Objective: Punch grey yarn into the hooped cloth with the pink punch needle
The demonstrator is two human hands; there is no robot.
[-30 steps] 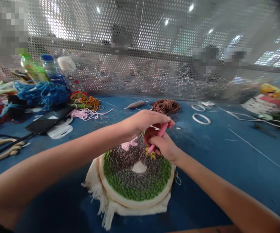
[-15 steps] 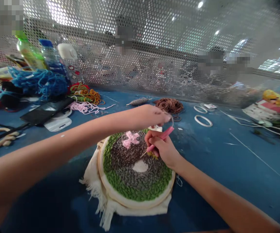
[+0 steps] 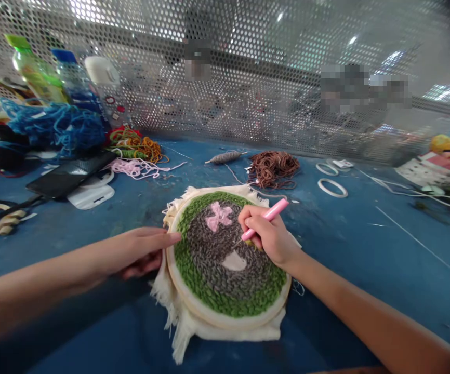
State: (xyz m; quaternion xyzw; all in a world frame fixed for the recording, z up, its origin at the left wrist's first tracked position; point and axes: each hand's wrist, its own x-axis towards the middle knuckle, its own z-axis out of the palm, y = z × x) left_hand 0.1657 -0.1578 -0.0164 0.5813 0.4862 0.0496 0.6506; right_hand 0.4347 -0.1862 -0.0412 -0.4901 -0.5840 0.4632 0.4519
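My left hand (image 3: 141,253) grips the left rim of a round wooden embroidery hoop (image 3: 179,291), thumb on top and fingers underneath. White fringed cloth (image 3: 244,332) is stretched in the hoop. Its looped yarn has a green border (image 3: 228,307), a grey middle (image 3: 205,259), a pink flower (image 3: 219,216) and a bare white patch (image 3: 234,261). A pink-handled punch needle (image 3: 276,209) is pinched in my right hand (image 3: 274,240), tilted, its thin tip just above the bare patch. A little yellow yarn shows under the right fingers.
Behind the hoop lie a grey yarn bundle (image 3: 226,157), with a strand trailing toward the needle, and brown yarn (image 3: 274,167). White rings (image 3: 332,188) lie to the right. A phone (image 3: 71,175), blue yarn (image 3: 59,127) and bottles (image 3: 34,72) crowd the left. A perforated metal screen (image 3: 150,93) stands behind.
My left hand has moved from beside the needle's top end down to the hoop's left rim. The brown yarn and upper hoop are now uncovered. My right hand keeps the punch needle.
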